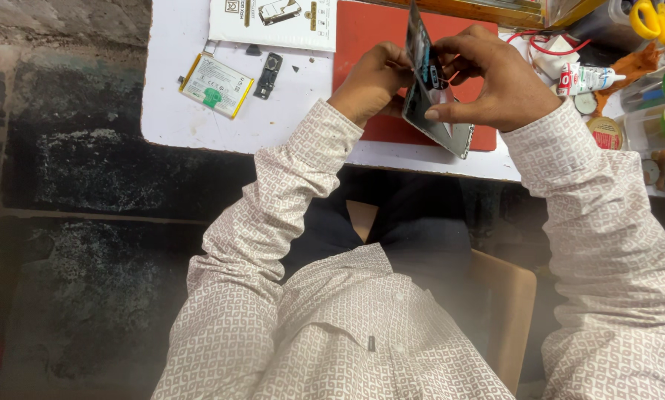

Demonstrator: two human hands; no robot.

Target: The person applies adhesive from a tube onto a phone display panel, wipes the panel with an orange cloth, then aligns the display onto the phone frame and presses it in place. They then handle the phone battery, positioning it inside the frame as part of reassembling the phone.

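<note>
Both my hands hold an opened smartphone [437, 118] above a red mat [369, 37] on a white table. My right hand [488, 78] grips the silver frame from the right, with fingers over its top. My left hand [373, 78] pinches the dark screen panel [419, 41], which stands lifted away from the frame. A flat phone battery [215, 85] with a green tab lies on the table to the left. A small black phone part [268, 75] lies beside it.
A white printed box [273, 22] lies at the table's far edge. At the right are a glue tube [590, 76], yellow-handled scissors [658, 21], small round tins [606, 132] and red wires [547, 46]. The table edge [199, 144] drops to a dark stone floor.
</note>
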